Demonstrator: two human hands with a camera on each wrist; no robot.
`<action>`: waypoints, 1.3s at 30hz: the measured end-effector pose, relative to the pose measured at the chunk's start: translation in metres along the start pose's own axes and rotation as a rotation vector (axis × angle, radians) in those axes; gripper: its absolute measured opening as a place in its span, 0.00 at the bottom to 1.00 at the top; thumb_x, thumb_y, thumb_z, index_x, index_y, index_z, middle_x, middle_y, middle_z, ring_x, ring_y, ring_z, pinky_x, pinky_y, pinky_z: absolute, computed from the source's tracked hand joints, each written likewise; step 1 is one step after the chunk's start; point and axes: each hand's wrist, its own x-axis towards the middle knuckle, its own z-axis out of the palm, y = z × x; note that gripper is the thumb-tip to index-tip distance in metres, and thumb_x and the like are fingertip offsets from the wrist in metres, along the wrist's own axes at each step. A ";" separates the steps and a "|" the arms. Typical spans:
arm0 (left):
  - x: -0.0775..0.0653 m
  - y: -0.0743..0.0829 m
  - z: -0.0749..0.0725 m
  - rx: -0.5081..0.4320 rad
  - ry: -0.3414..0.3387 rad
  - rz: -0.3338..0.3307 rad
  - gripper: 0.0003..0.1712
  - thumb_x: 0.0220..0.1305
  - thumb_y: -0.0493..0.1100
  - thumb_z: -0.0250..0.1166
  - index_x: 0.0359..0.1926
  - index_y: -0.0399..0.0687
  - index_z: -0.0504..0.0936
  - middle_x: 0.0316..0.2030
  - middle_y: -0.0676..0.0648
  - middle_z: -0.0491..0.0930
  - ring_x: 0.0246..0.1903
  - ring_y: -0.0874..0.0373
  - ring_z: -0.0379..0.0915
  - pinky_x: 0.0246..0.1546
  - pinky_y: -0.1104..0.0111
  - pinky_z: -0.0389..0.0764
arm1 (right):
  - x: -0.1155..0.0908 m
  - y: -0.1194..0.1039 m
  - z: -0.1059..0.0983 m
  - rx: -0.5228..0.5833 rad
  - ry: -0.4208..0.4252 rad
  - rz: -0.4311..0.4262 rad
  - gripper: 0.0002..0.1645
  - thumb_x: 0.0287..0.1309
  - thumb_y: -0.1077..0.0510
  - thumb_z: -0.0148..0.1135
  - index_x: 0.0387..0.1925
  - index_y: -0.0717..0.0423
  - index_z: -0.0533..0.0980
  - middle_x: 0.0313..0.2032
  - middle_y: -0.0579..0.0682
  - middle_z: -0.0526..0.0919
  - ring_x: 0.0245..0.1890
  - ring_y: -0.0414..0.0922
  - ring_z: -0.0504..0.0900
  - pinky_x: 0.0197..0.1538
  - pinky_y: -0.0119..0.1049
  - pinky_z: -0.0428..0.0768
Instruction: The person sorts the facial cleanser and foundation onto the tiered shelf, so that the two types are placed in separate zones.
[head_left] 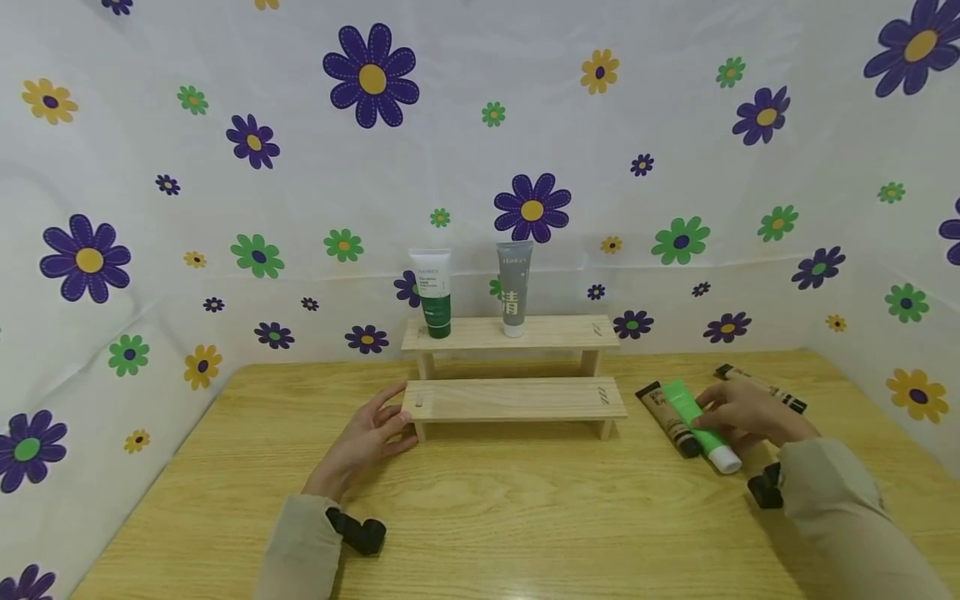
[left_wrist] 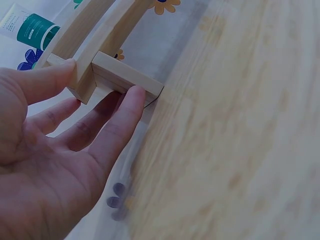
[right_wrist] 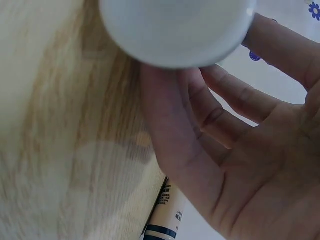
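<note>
- From my end the right wrist cam is mostly white cap (right_wrist: 175, 30), big and close, with the tube body hidden behind it; only the head view shows me the whole green tube (head_left: 682, 402)
- Left wrist cam gives me the thumb against the end of the wooden stand (left_wrist: 127, 75) and another fingertip at its leg, way clearer than from up top
- Tube's bright green, flat at the far end, cap pointing near and right; it's on the right of the table (head_left: 525, 517), right of the stand
- I've got the right hand (head_left: 750, 414) with thumb and fingers around that tube, and the left hand (head_left: 363, 439) pinching the left end of the lower step, so the two hands are well apart
- Brown tube (head_left: 667, 417) with dark ends lies right alongside on the left; a second brown tube (head_left: 768, 392) is farther right, partly blocked by my right hand
- Upper step has a white-and-green tube (head_left: 432, 292) on the left and a grey tube (head_left: 514, 283) near the middle, both upright, flowery cloth (head_left: 450, 167) behind
</note>
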 end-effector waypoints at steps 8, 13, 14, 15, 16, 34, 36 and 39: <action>0.001 -0.002 -0.001 0.009 0.006 -0.005 0.34 0.80 0.31 0.47 0.80 0.41 0.47 0.69 0.25 0.60 0.66 0.31 0.64 0.59 0.52 0.77 | -0.001 0.003 0.003 0.043 0.014 -0.020 0.34 0.66 0.62 0.65 0.59 0.86 0.63 0.43 0.65 0.79 0.35 0.49 0.83 0.37 0.47 0.87; 0.000 -0.002 0.000 0.004 0.011 -0.015 0.33 0.80 0.32 0.47 0.80 0.42 0.49 0.68 0.26 0.62 0.64 0.33 0.66 0.59 0.52 0.78 | 0.000 0.004 -0.001 0.036 0.027 -0.025 0.34 0.67 0.63 0.63 0.59 0.88 0.61 0.46 0.73 0.77 0.38 0.51 0.82 0.39 0.49 0.87; 0.000 -0.002 0.000 0.001 0.014 -0.018 0.33 0.80 0.32 0.48 0.80 0.42 0.49 0.68 0.26 0.63 0.64 0.33 0.67 0.59 0.52 0.77 | 0.000 0.003 -0.003 0.039 0.024 -0.021 0.35 0.67 0.63 0.62 0.60 0.88 0.60 0.48 0.75 0.75 0.39 0.52 0.82 0.40 0.49 0.87; 0.000 -0.002 -0.001 -0.001 0.017 -0.021 0.33 0.80 0.32 0.47 0.80 0.43 0.49 0.68 0.27 0.63 0.64 0.34 0.67 0.59 0.52 0.77 | 0.000 0.002 -0.004 0.048 0.017 -0.018 0.35 0.68 0.63 0.61 0.60 0.89 0.59 0.50 0.77 0.73 0.41 0.52 0.82 0.41 0.50 0.87; 0.000 -0.002 -0.001 -0.004 0.022 -0.023 0.33 0.80 0.32 0.47 0.80 0.43 0.50 0.68 0.27 0.63 0.64 0.34 0.67 0.59 0.52 0.77 | 0.000 0.001 -0.006 0.062 0.010 -0.017 0.36 0.69 0.63 0.60 0.61 0.89 0.58 0.50 0.78 0.72 0.42 0.53 0.82 0.42 0.51 0.87; 0.001 -0.002 0.000 -0.021 0.044 -0.027 0.33 0.80 0.30 0.46 0.80 0.43 0.49 0.69 0.26 0.61 0.66 0.32 0.63 0.60 0.53 0.77 | 0.006 -0.050 -0.027 0.189 0.138 -0.130 0.39 0.73 0.61 0.56 0.68 0.86 0.50 0.55 0.76 0.70 0.42 0.50 0.82 0.45 0.47 0.87; 0.001 -0.002 0.000 -0.018 0.043 -0.027 0.33 0.80 0.30 0.46 0.80 0.43 0.49 0.69 0.26 0.61 0.66 0.32 0.63 0.59 0.53 0.77 | 0.006 -0.058 -0.028 0.201 0.153 -0.138 0.40 0.74 0.61 0.56 0.69 0.85 0.49 0.56 0.76 0.68 0.43 0.50 0.81 0.46 0.46 0.87; 0.000 -0.001 -0.001 -0.014 0.042 -0.029 0.33 0.80 0.30 0.46 0.80 0.43 0.50 0.68 0.27 0.62 0.66 0.32 0.64 0.59 0.53 0.78 | 0.007 -0.071 -0.030 0.223 0.171 -0.147 0.40 0.74 0.61 0.55 0.70 0.84 0.47 0.58 0.75 0.66 0.45 0.50 0.80 0.48 0.46 0.86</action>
